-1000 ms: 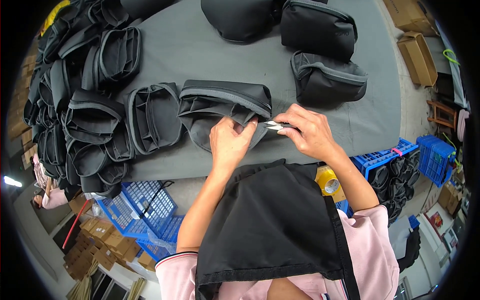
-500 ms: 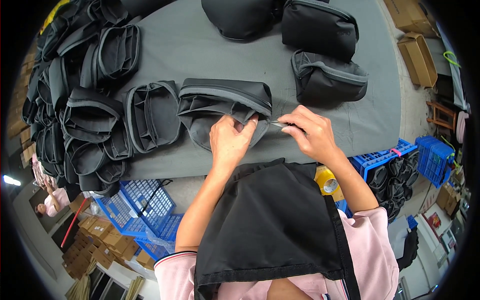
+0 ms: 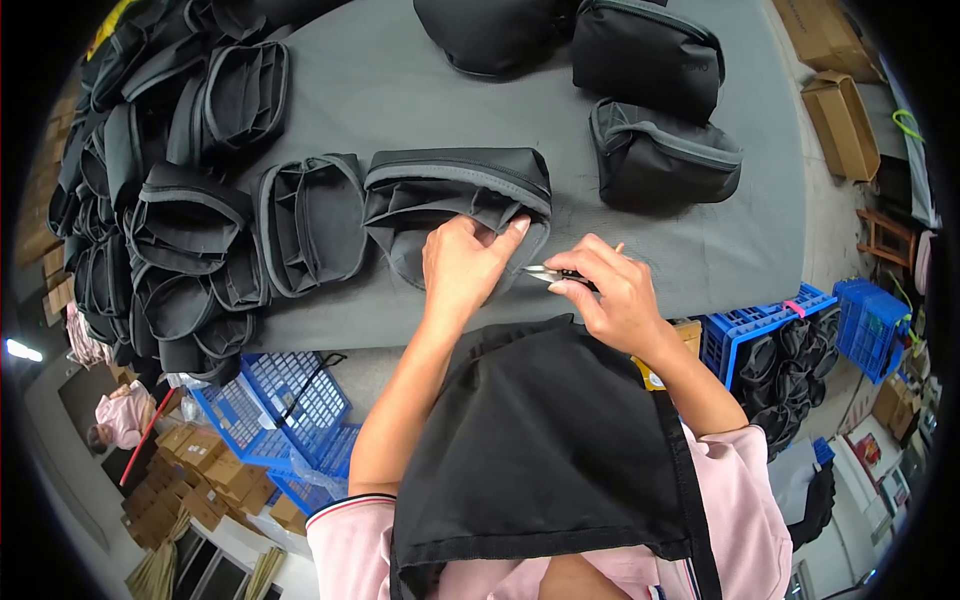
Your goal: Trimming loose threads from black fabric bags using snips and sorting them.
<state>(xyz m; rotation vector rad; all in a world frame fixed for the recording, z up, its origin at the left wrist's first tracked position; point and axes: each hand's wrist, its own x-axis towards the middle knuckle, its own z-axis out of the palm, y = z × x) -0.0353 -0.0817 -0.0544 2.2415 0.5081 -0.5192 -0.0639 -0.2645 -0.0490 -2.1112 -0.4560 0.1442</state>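
In front of me an open black pouch [image 3: 455, 163] with grey zipper trim and inner dividers lies on the grey-covered table. My left hand [image 3: 462, 262] reaches into its near right side, thumb and fingers closed on the pouch's rim. A small pair of thread snips [image 3: 548, 274] with metal blades is in my right hand [image 3: 615, 295]. The blade tips point left at the pouch's near right edge; I cannot tell whether they touch it. Immediately left of this pouch stands another open pouch [image 3: 335, 225].
Many black pouches [image 3: 185, 235] are heaped along the table's left side. Several more, including a closed pouch [image 3: 650, 60], sit at the far right. Blue crates [image 3: 270, 410] stand below the table, with cardboard boxes [image 3: 840, 120] beyond. Another person [image 3: 125, 415] is at far left.
My right hand has drawn nearer to me with the snips, from the zipper's right end down to the pouch's near right edge. My left hand keeps its hold. The other person has shifted.
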